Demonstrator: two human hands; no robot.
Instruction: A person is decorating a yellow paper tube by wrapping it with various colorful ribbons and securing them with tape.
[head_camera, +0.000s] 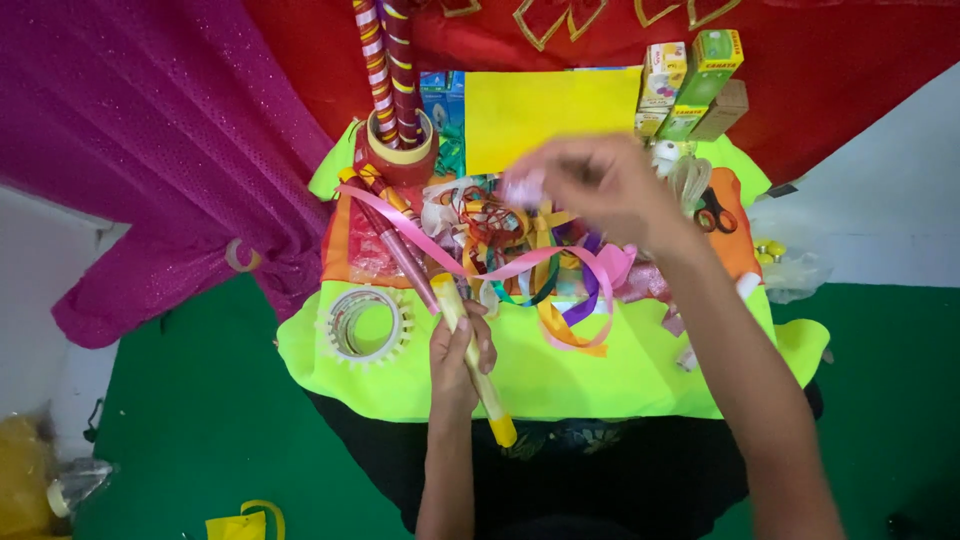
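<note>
We note the left hand (458, 352) clamped around a yellow stick (472, 372), which lies slanted over the neon-yellow sheet (560, 378) on the table. The right hand (600, 185), blurred, is raised above the ribbon pile (530, 260), fingers pinched on a small pale piece (522, 188). A tape roll (365, 322) sits left of the stick.

Right hand (600, 185) blurred, its small pinkish object unclear
</note>
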